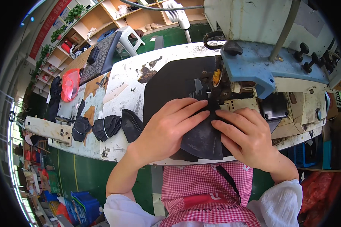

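A curved black sheet piece (202, 143), leather-like in look, lies in front of me below the blue machine head (250, 62). On its left side my left hand (163, 126) holds it, the fingertips together on top near its far end. My right hand (247, 134) has bent fingers pressed along the right edge of the same piece. Both thumbs are hidden. Under the piece is a black board (165, 89) on the white worktable (121, 81). Just beyond the fingertips sits the machine's metal plate (238, 107).
Left on the table are two tied black bundles (107, 128) (82, 128) and a stack of black pieces (131, 124). Farther off are a red plastic bag (70, 85), a white stool (130, 41) and a fan (174, 12). Blue crates (86, 207) stand on the floor.
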### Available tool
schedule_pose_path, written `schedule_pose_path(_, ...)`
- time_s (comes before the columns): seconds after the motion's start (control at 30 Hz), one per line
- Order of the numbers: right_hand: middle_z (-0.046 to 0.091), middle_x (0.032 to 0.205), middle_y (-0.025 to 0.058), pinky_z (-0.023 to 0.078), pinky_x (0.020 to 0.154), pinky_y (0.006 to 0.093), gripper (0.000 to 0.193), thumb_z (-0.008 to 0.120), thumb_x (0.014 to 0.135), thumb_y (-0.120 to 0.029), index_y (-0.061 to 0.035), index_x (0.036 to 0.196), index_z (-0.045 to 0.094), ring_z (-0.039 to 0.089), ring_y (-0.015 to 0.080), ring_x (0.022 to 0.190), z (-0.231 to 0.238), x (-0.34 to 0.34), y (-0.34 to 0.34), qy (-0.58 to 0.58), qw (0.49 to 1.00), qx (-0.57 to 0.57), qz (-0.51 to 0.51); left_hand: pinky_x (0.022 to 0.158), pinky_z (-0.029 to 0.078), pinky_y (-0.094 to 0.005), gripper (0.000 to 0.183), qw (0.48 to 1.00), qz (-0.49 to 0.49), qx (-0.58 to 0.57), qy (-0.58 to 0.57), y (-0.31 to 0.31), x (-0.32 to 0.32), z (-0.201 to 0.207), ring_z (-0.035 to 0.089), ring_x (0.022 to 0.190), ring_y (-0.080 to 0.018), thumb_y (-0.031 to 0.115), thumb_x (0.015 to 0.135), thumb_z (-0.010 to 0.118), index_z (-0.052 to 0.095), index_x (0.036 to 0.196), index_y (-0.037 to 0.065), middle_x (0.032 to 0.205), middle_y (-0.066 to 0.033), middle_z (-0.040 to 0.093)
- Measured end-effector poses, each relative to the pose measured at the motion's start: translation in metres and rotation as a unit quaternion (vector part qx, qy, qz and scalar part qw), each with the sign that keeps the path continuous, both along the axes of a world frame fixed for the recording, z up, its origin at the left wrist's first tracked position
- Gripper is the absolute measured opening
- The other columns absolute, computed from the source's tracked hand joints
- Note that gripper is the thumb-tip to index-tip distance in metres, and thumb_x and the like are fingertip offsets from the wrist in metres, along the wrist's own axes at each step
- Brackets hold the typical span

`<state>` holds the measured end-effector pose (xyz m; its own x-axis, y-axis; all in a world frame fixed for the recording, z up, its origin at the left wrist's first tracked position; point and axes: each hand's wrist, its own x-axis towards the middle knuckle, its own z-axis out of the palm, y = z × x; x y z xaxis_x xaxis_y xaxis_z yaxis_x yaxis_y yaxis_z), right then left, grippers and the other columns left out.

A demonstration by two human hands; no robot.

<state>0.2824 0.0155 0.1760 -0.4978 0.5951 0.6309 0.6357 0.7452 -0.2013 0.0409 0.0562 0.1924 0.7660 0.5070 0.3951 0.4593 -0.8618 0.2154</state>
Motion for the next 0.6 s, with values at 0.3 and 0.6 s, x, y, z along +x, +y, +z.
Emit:
schedule_pose_path(0.3,0.067,0.118,0.009,0.048,0.082,0.037,0.035,0.077,0.073,-0.013,-0.0063,0.107,0.069,0.06,0.0254,0.096,0.002,0.0,0.001,-0.016,1.0,-0.016,-0.011,0.103,0.046,-0.0453,0.054,0.998,-0.003,-0.053,-0.02,-0.002,0.003,0.006,0.055,0.121,-0.0379,0.012,0.074,0.067,0.061,0.126,-0.002,0.134,-0.0159,0.058)
schedule_pose_path(0.6,0.07,0.101,0.0076,0.05,0.065,0.0311,0.035,0.077,0.069,-0.01,-0.0047,0.103,0.07,0.063,0.0197,0.077,-0.005,0.005,-0.002,-0.012,0.995,0.078,0.058,0.104,0.047,-0.0476,0.058,0.997,-0.059,-0.014,0.039,0.011,-0.014,0.006,0.051,0.129,-0.0404,0.005,0.07,0.065,0.062,0.128,0.008,0.138,-0.0165,0.054)
